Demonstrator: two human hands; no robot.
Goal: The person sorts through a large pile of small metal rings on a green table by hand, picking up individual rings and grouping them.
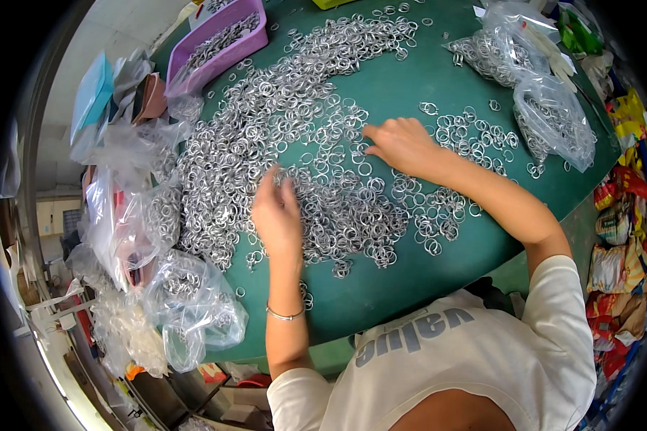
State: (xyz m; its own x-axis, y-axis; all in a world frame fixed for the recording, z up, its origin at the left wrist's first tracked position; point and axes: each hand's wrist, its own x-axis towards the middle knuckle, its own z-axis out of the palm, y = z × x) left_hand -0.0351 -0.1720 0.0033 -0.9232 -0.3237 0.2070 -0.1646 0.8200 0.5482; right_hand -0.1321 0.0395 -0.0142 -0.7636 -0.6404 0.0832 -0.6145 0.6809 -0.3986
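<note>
Your left hand point(277, 215) is positioned over the near part of the ring heap, fingers directed away from you and slightly bent, with the thumb set apart from them; motion blur covers the fingertips, so whether they pinch a ring cannot be told. Your right hand point(395, 147) is placed at the right-hand edge of the heap, palm down, thumb and forefinger directed left with a small gap between them; its fingertips are next to loose rings, and contact or grip cannot be confirmed. A thin bracelet point(285, 316) encircles your left wrist. The metal rings point(255, 126) lie in a broad heap that runs from the far middle of the green table point(399, 90) toward its left side and around your left hand. A looser scatter of rings point(446, 208) lies beneath and beside your right forearm. At the far left, a purple bin point(230, 61) contains small grey metal parts. Along the left table edge, clear plastic bags point(223, 320) are bunched, some with rings inside. At the far right, a second group of clear bags point(571, 152) contains more rings. Beyond the right table edge, colourful packages point(611, 266) are stacked.
</note>
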